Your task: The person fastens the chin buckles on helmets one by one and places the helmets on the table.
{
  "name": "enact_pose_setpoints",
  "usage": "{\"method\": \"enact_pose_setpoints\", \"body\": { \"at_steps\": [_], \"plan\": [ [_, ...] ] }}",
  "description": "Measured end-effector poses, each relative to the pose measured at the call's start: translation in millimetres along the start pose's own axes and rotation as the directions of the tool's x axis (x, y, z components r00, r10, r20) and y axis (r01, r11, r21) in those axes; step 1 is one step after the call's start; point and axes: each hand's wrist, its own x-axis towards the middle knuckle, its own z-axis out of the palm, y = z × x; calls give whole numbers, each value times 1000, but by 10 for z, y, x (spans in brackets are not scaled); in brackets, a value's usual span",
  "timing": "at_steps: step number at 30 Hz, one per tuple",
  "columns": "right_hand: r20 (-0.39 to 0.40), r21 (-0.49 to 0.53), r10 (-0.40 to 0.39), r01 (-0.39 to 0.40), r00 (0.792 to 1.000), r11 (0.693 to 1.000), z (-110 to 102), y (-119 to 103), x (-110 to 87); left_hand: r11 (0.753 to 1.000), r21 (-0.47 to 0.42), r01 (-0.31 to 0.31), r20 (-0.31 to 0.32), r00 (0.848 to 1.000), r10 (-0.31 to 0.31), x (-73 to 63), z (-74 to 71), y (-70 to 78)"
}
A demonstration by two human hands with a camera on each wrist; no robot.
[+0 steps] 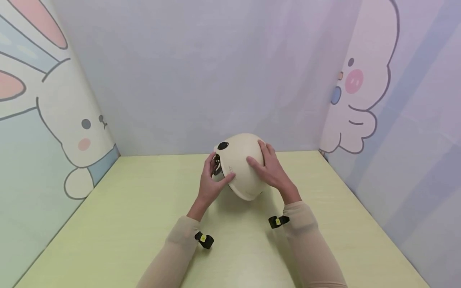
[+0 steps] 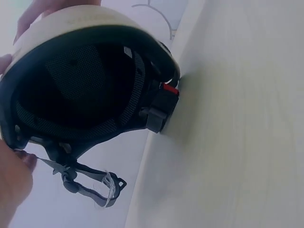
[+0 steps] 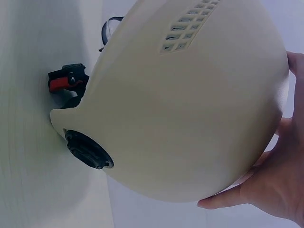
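A cream-white helmet (image 1: pixel 246 164) is tilted on its side between both hands, near the back of the table. My left hand (image 1: pixel 211 186) grips its rim, the thumb on the outer shell and the fingers at the inner edge by the straps. My right hand (image 1: pixel 272 170) holds the crown, thumb and fingers spread around the curve. In the left wrist view the dark padded inside (image 2: pixel 90 85) shows, with a loose chin strap (image 2: pixel 107 187) and a black-and-red buckle (image 2: pixel 164 107) close to the tabletop. The right wrist view shows vent slots (image 3: pixel 185 28) and a black round fitting (image 3: pixel 89 149).
The pale yellow-green table (image 1: pixel 144 224) meets a plain grey-lilac wall (image 1: pixel 187 80) behind the helmet. Side walls bear a cartoon rabbit (image 1: pixel 68 132) on the left and a pink-cheeked figure (image 1: pixel 371 60) on the right. Each sleeve carries a small black wrist device (image 1: pixel 204 240).
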Motion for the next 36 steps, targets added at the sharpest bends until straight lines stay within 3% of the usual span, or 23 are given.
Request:
{"method": "enact_pose_setpoints", "body": {
  "at_steps": [10, 17, 21, 25, 36],
  "plan": [
    [-28, -3, 45, -45, 999, 999, 38, -23, 21, 987, -137, -84, -17, 996, 82, -57, 92, -85],
    [-37, -7, 59, -59, 998, 998, 53, -22, 41, 967, -244, -67, -59, 997, 54, -93, 180, -83],
    [-35, -9, 59, -59, 998, 998, 52, -24, 44, 980, -178, -86, -120, 991, 65, -150, 265, -83],
    [-36, 2, 66, -66, 997, 998, 18, -24, 41, 989, -97, -115, -114, 988, 104, -227, 375, -72],
    [-23, 13, 79, -78, 997, 997, -11, 2, 52, 986, -156, -61, -30, 998, 58, -262, 429, -96]
  ]
}}
